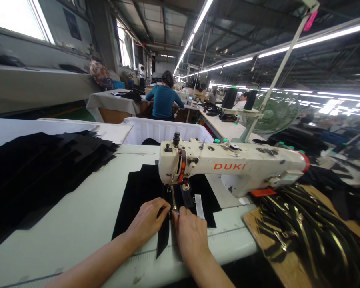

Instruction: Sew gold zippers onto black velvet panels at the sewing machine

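A white sewing machine (pixel 210 162) marked DUKI stands over black fabric (pixel 135 196) spread on the pale table. Under its presser foot runs a zipper (pixel 173 199) with gold teeth. Just in front of the needle, my left hand (pixel 151 216) pinches the zipper's left side, fingertips closed. My right hand (pixel 192 228) grips the zipper from the other side, its thumb and fingers bent around the zipper near the pull. A loose black tape end (pixel 163 239) hangs toward me between the hands. To the right of the needle, a small pale strip (pixel 199 206) lies on the fabric.
Stacked black fabric pieces (pixel 48 164) cover the table's left side. At right, a heap of gold-toothed zippers (pixel 306 228) lies on a brown board (pixel 255 220). Behind the machine are a white bin (pixel 168 127), thread cones (pixel 229 98), a green fan (pixel 273 114) and a seated person (pixel 163 100).
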Available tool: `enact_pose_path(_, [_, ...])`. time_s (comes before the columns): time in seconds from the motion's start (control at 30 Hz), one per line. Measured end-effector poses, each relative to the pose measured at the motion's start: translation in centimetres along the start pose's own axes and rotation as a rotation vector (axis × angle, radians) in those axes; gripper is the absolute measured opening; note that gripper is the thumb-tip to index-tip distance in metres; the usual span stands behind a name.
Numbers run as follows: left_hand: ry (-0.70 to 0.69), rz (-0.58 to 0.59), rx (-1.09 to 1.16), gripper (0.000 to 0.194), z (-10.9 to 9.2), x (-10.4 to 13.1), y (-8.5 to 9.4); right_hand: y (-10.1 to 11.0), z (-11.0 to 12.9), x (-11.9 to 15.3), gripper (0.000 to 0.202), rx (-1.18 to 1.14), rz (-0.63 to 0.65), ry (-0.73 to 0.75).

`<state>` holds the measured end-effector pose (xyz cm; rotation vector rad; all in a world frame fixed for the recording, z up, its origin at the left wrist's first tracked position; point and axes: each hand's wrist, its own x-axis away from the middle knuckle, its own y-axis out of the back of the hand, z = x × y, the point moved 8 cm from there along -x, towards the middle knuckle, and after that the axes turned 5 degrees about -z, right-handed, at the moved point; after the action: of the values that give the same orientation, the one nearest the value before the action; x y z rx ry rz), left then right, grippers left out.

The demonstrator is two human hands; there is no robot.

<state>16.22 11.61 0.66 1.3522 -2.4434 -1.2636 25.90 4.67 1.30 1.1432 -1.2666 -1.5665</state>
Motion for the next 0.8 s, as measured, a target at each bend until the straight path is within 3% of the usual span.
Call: enact_pose_path(0.8, [-0.005,-0.015,-0.018,0.025,-0.09,0.04,0.09,0.2,-0.07,0.13,0.024,-0.014,0.027,-0.023])
